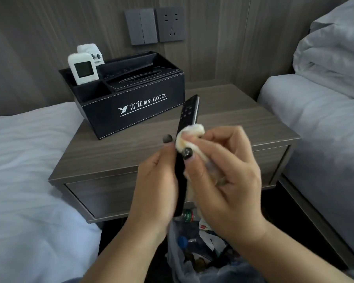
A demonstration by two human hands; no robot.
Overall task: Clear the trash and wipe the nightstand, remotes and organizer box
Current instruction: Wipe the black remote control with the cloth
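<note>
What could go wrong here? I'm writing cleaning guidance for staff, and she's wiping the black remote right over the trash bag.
1. The left hand grips the black remote only at its lower end while the right hand rubs it with the cloth; a slip would likely drop it into the open trash bag below.
2. If the cloth is wet, moisture might seep around the buttons.
3. The white remote leans loosely in the organizer box; a bump could topple it.

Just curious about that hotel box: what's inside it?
In the organizer box, a white remote stands in the left rear compartment, another white device behind it. The front-left compartment looks dark; its bottom is hidden. A slotted tissue lid covers the rest.
</note>
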